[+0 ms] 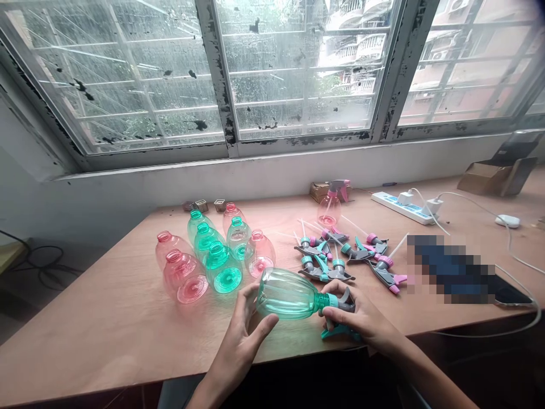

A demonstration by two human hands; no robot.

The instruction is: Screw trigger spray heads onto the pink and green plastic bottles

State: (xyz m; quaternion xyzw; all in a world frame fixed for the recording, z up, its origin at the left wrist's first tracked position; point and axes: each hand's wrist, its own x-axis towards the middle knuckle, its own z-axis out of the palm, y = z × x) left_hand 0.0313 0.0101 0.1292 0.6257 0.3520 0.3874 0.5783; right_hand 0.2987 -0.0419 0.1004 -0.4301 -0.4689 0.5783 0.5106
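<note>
Left hand [244, 335]: fingers curled around the base of the green bottle [289, 294], lying sideways near the surface's [106, 318] front edge.
Right hand [361, 318]: closed on the trigger head [340, 309], partly hiding it.
Pixelated patch [447, 267]: contents unreadable.

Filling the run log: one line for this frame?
left hand: holds green bottle | right hand: on its trigger sprayer | loose sprayers behind

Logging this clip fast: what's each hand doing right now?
Left hand: closed around the base of the green bottle.
Right hand: closed on the sprayer at the bottle's neck.
</note>
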